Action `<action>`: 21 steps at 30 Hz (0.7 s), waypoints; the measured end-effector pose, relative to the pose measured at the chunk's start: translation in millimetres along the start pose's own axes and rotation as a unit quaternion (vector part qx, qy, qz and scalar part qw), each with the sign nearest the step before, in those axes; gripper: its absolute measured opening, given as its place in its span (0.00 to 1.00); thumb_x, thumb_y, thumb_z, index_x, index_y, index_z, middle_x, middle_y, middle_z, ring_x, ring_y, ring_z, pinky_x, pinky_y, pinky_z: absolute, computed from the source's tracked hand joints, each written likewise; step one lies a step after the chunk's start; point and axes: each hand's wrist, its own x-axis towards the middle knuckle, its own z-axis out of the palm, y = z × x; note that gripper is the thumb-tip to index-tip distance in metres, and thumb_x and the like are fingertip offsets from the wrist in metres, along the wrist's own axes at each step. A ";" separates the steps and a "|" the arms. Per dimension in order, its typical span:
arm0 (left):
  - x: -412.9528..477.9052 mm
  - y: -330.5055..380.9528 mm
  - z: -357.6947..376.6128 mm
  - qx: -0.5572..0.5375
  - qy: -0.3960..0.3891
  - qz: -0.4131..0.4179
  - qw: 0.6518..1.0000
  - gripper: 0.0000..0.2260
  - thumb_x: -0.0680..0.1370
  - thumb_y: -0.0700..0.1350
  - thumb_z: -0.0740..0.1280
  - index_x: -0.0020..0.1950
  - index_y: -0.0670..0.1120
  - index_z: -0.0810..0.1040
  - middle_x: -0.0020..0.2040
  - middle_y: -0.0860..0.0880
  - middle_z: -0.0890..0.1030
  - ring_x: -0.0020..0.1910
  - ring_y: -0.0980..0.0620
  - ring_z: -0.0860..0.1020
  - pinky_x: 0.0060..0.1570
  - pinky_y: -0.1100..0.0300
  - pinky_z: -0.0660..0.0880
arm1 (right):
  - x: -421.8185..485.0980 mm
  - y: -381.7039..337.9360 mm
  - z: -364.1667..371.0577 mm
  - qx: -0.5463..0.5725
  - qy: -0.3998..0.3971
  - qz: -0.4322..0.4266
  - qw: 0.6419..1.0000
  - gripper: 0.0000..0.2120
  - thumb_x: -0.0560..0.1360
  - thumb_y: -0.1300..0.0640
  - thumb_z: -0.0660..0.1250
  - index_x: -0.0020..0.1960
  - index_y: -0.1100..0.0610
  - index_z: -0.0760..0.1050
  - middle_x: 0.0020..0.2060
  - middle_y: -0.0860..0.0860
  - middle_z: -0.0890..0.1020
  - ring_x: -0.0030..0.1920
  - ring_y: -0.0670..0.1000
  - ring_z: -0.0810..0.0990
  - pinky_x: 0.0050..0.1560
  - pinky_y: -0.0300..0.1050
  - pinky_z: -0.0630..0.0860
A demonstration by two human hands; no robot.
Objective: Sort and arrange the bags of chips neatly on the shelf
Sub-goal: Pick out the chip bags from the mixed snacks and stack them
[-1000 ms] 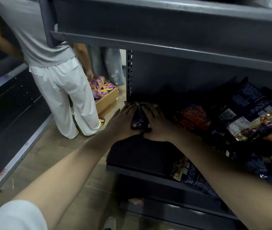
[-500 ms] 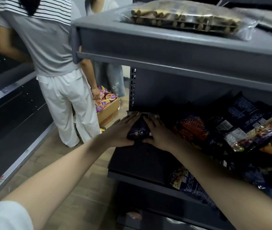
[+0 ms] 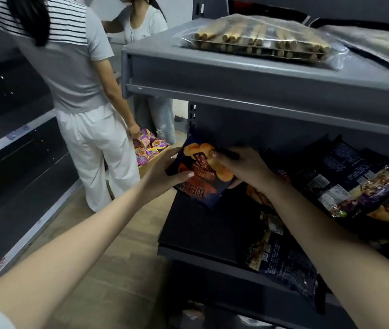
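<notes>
Gripping the left edge of the dark blue foil bag of chips (image 3: 200, 172), printed with orange crisps, the left hand (image 3: 162, 173) lays its thumb across the front and tucks its fingers behind. The bag hangs tilted in the air, just above the bare left end of the dark grey metal shelf (image 3: 200, 231) and touching nothing else. On its upper right corner the right hand (image 3: 243, 168) curls its fingers over the top edge, pinching the foil.

The bag is likely very light, puffed with air, slick and crackly, and its contents break easily. It is best held by the side seams or corners, as now, not squeezed across the belly. It probably will not stand well alone and should be leaned on a neighbour.

Further right, the heap of dark chip bags (image 3: 359, 179) lies jumbled and overlapping, not yet sorted.
</notes>
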 end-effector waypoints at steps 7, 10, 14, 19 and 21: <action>-22.2 -25.9 0.4 -0.023 0.043 -0.090 0.995 0.10 0.75 0.41 0.69 0.51 0.54 0.73 0.47 0.53 0.79 0.48 0.50 0.79 0.41 0.61 0.79 | -12.3 20.3 5.9 0.099 -0.018 0.060 0.993 0.23 0.75 0.45 0.66 0.65 0.55 0.73 0.55 0.52 0.77 0.45 0.46 0.79 0.31 0.46 0.81; -27.7 -24.9 5.8 -0.207 0.057 -0.147 0.966 0.10 0.77 0.42 0.65 0.57 0.51 0.73 0.50 0.51 0.78 0.45 0.51 0.81 0.40 0.57 0.80 | -14.4 21.1 9.0 0.151 0.001 0.071 0.986 0.23 0.77 0.47 0.63 0.67 0.57 0.70 0.56 0.51 0.75 0.44 0.45 0.78 0.32 0.46 0.81; -28.5 -26.6 7.2 -0.242 0.036 -0.183 0.952 0.29 0.72 0.50 0.72 0.70 0.50 0.66 0.60 0.45 0.79 0.55 0.46 0.80 0.46 0.52 0.79 | -14.3 18.6 15.1 0.364 0.029 0.146 0.920 0.11 0.79 0.51 0.61 0.60 0.53 0.71 0.52 0.49 0.75 0.51 0.51 0.76 0.41 0.54 0.80; -26.6 -20.9 22.5 -0.283 0.051 -0.192 0.939 0.17 0.76 0.44 0.65 0.64 0.47 0.70 0.59 0.45 0.78 0.53 0.48 0.80 0.50 0.51 0.79 | -25.8 32.7 38.8 0.371 -0.030 0.191 0.908 0.12 0.80 0.56 0.60 0.63 0.54 0.71 0.57 0.53 0.77 0.58 0.55 0.76 0.56 0.57 0.74; -22.7 -21.7 19.4 -0.298 0.084 -0.184 0.933 0.13 0.78 0.41 0.64 0.62 0.47 0.70 0.57 0.45 0.78 0.50 0.48 0.80 0.50 0.52 0.78 | -32.7 35.5 42.3 0.345 -0.060 0.184 0.919 0.08 0.80 0.58 0.60 0.57 0.53 0.73 0.52 0.52 0.79 0.53 0.53 0.78 0.57 0.54 0.73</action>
